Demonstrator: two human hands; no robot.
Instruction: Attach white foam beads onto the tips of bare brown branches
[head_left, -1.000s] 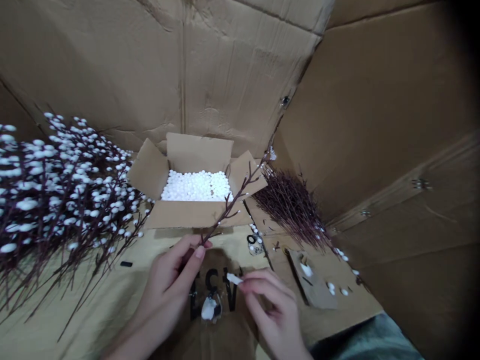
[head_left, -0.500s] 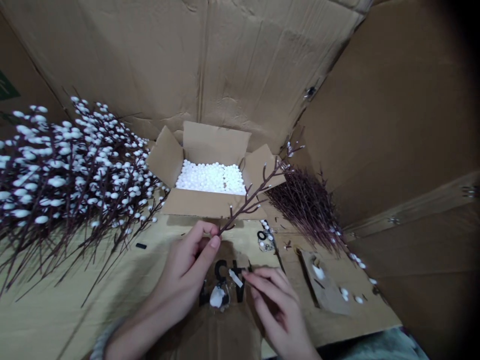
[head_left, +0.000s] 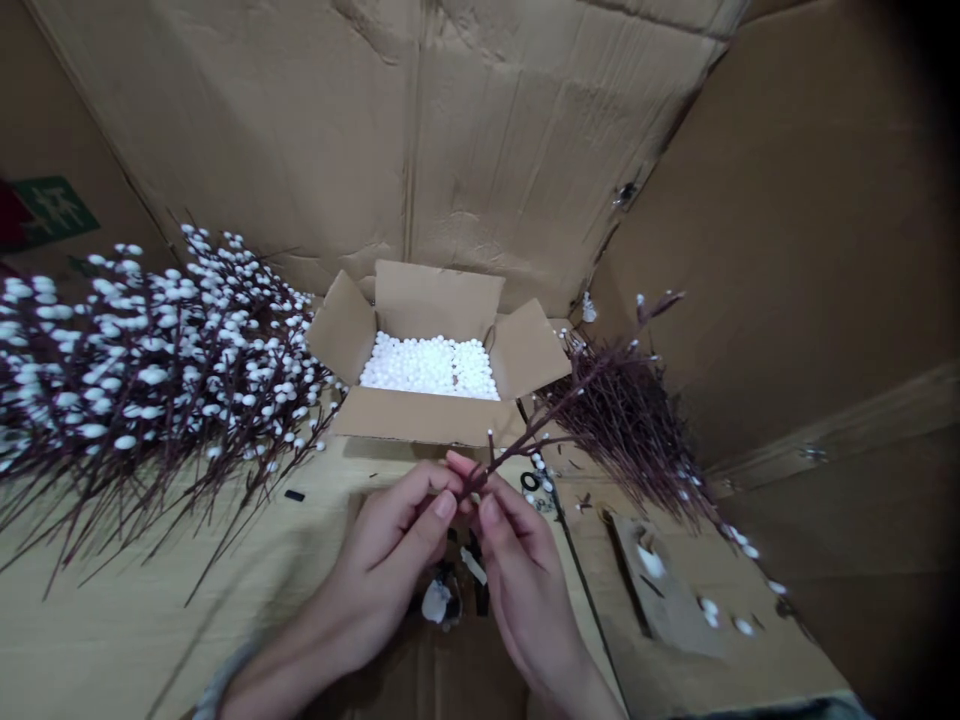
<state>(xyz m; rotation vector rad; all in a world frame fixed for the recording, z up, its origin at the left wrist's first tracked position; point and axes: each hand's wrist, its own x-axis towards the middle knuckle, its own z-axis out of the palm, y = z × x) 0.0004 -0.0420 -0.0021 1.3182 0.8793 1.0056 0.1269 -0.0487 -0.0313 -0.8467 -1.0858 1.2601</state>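
Observation:
A dark brown artificial twig [head_left: 551, 410] slants up to the right, with small white tips on its side shoots. My left hand [head_left: 401, 545] pinches its lower end between thumb and fingers. Close beside it, my right hand [head_left: 521, 560] has thumb and fingers closed on the same lower part of the twig. Beneath the hands lies a brown cardboard piece with black print, carrying a white lump [head_left: 436, 601] and a small white strip [head_left: 474, 566], both partly hidden.
An open cardboard box [head_left: 420, 412] of white foam balls [head_left: 427, 365] stands ahead. White-budded branches [head_left: 150, 370] fill the left side. Bare twigs [head_left: 634, 435] lie to the right, near a cardboard piece [head_left: 675, 600] with white bits. Cardboard walls [head_left: 300, 130] enclose the back and right.
My right hand has moved up and left from the cardboard to the twig's lower end, beside my left hand. The twig now leans further right, and the view has shifted slightly.

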